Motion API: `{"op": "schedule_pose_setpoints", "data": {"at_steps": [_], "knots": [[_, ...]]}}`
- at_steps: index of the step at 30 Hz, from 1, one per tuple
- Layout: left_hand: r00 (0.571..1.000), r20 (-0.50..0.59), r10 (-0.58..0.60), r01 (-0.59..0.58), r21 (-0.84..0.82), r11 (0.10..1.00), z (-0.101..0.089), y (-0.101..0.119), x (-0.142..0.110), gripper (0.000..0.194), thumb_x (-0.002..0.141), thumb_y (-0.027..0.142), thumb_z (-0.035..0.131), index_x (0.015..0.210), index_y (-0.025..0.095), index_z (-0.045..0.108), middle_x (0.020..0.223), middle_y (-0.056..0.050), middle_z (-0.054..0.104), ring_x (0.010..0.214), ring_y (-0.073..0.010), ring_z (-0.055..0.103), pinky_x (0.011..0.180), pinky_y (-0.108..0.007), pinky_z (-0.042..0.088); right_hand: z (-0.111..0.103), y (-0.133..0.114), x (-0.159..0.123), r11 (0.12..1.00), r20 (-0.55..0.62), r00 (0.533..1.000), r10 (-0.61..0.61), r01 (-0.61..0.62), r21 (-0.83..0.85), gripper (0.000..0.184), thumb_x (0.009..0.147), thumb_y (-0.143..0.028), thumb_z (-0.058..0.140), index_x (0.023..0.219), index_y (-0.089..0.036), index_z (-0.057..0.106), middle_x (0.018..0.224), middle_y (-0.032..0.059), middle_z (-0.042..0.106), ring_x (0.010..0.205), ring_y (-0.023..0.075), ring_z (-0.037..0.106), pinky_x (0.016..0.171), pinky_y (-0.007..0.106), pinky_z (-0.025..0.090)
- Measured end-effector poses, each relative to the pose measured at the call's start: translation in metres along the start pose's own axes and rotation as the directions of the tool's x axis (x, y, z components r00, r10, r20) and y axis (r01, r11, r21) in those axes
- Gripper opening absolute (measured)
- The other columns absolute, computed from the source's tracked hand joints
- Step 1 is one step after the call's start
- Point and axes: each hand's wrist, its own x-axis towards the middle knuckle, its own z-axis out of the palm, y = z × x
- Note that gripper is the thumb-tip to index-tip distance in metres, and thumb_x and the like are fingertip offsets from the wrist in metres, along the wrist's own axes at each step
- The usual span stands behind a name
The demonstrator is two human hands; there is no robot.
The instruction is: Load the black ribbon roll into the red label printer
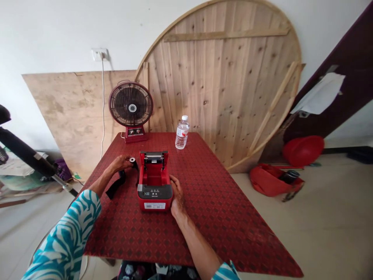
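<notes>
A small red-and-black printer [155,191] stands on the table with its lid [154,155] raised and its red inside showing. Along its right side lies my right hand [178,197], fingers bent against the casing. To the printer's left, my left hand [121,163] has its fingers closed at a small black roll [133,160] with a pale core. The roll is just off the printer's left side, outside the open bay. Black strip material [115,188] trails below my left hand onto the table; its exact join to the roll is unclear.
A patterned red cloth covers the table [210,202]. Toward the back stand a dark red fan [131,109] and a water bottle [182,133]. A large round wooden board [218,77] leans on the wall. A red bag [266,181] lies on the floor at right.
</notes>
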Motion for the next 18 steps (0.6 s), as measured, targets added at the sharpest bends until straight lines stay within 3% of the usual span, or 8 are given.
{"op": "schedule_pose_setpoints", "data": {"at_steps": [3,6,10,14,18], "knots": [[0.999,-0.048,0.006,-0.012,-0.109,0.994,-0.016,0.004,-0.018,0.036,0.069,0.045,0.062,0.091,0.017,0.062,0.084,-0.005,0.072,0.083,-0.0209,0.068,0.076,-0.030,0.052,0.001,0.000,0.001,1.000,-0.017,1.000,0.016,-0.016,0.017,0.042,0.067,-0.047,0.068,0.100,-0.023,0.065,0.088,0.0016,0.073,0.077,0.0197,0.064,0.068,0.031,0.047],[0.993,-0.114,-0.012,-0.032,-0.375,0.927,-0.035,0.018,-0.043,0.045,0.066,0.049,0.069,0.096,0.016,0.059,0.087,-0.006,0.072,0.081,-0.0213,0.068,0.075,-0.032,0.052,0.003,-0.001,0.000,1.000,-0.023,0.999,0.023,-0.022,0.022,0.040,0.068,-0.046,0.067,0.100,-0.023,0.066,0.085,0.0007,0.073,0.076,0.0193,0.063,0.067,0.031,0.046],[0.999,-0.029,0.019,-0.031,-0.525,0.851,-0.040,0.052,-0.070,0.054,0.065,0.050,0.073,0.106,0.016,0.063,0.087,-0.006,0.073,0.075,-0.0214,0.066,0.069,-0.031,0.052,0.004,-0.001,0.000,1.000,-0.022,1.000,-0.005,0.006,0.011,0.037,0.070,-0.045,0.065,0.099,-0.023,0.066,0.087,0.0010,0.073,0.082,0.0203,0.064,0.069,0.031,0.046],[0.981,0.125,0.151,-0.094,-0.377,0.921,-0.016,0.091,-0.072,0.047,0.071,0.046,0.070,0.107,0.017,0.069,0.093,-0.005,0.074,0.086,-0.0228,0.067,0.076,-0.030,0.051,0.005,-0.002,0.000,1.000,-0.019,1.000,-0.003,0.004,0.025,0.038,0.069,-0.045,0.065,0.100,-0.023,0.066,0.090,0.0012,0.072,0.079,0.0191,0.063,0.069,0.031,0.046],[0.960,0.210,0.185,-0.186,-0.018,0.982,0.010,0.118,-0.058,0.037,0.076,0.040,0.067,0.108,0.022,0.070,0.097,-0.002,0.075,0.085,-0.0198,0.068,0.075,-0.026,0.050,0.005,-0.003,-0.001,1.000,-0.014,1.000,-0.021,0.021,0.012,0.037,0.069,-0.045,0.064,0.099,-0.022,0.066,0.088,0.0009,0.072,0.076,0.0184,0.062,0.068,0.030,0.046]]}}
